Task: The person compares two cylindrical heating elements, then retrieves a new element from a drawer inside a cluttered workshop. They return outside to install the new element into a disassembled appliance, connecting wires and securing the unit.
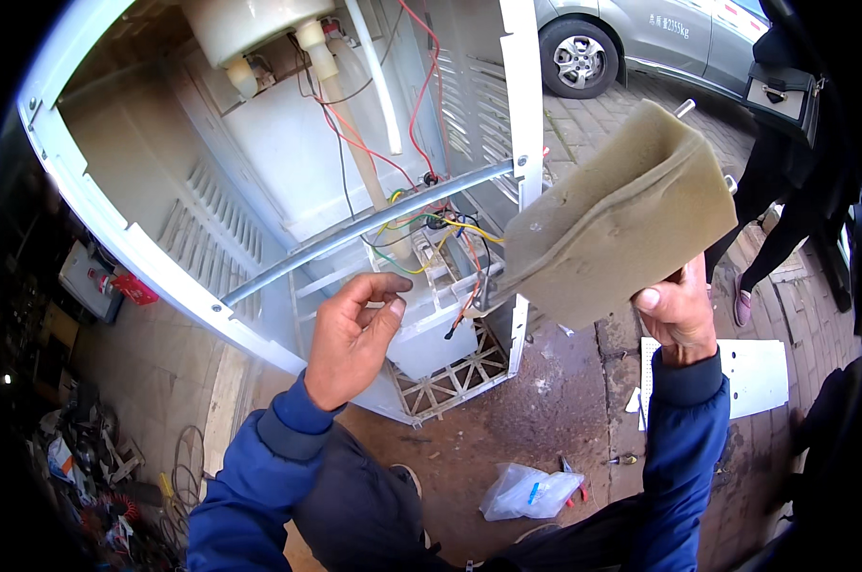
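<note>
My right hand (680, 313) grips the lower right side of a beige foam-like block (607, 224), thumb on its near face. The block is tilted, with a deep fold along its top and metal pipe stubs poking out at its right end. A thin metal fitting with wires shows at its lower left corner. My left hand (350, 338) hangs in front of an open white appliance cabinet (97, 200). Its fingers are loosely curled, the thumb and forefinger are apart, and nothing shows between them. Beyond that hand lie coloured wires (464, 227) in the cabinet's lower part.
A metal crossbar (374, 221) spans the cabinet front, below a white tank (250, 24). A clear plastic bag (528, 493) and red-handled pliers (576, 491) lie on the ground near my feet. At right are a white panel (755, 377), a standing person (783, 172) and a parked car (659, 38).
</note>
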Demonstrator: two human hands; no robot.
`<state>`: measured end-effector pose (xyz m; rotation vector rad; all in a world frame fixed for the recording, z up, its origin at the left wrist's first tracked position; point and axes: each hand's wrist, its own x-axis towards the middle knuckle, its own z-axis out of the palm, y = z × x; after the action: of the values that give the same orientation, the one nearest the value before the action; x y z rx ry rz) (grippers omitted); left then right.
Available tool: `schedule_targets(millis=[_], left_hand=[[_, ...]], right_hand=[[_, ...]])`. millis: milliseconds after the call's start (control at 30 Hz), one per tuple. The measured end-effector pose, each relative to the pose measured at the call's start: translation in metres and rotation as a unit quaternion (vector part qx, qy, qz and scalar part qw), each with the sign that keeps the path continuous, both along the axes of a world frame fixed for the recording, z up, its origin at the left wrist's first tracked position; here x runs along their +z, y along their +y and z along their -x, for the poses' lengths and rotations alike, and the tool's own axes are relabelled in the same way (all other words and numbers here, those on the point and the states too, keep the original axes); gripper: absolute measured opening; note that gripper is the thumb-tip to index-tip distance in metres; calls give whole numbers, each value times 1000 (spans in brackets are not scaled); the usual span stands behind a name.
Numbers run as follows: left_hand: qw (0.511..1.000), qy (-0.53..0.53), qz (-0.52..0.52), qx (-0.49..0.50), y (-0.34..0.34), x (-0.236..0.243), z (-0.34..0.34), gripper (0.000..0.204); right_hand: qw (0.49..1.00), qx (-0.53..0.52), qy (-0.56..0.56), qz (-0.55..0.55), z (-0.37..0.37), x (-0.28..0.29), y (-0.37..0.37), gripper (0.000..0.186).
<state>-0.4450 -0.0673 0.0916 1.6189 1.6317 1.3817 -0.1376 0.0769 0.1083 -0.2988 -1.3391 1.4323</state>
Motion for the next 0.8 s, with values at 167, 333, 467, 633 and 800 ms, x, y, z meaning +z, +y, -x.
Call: schedule_targets(millis=[167, 333, 467, 633, 800], left_hand=[[999, -42, -34, -5, 8, -12, 13, 40], [993, -64, -40, -88, 6, -10, 10, 50], [995, -44, -33, -87, 4, -5, 0, 47], [995, -8, -11, -103, 11, -20, 13, 32], [992, -3, -4, -125, 9, -15, 5, 29]], right_hand=[[995, -28, -75, -57, 14, 3, -14, 88], [1000, 8, 7, -2, 12, 1, -18, 98], [998, 27, 57, 11, 26, 4, -19, 97], [996, 22, 86, 30, 51, 17, -23, 85], [997, 3, 64, 41, 49, 19, -19, 78]])
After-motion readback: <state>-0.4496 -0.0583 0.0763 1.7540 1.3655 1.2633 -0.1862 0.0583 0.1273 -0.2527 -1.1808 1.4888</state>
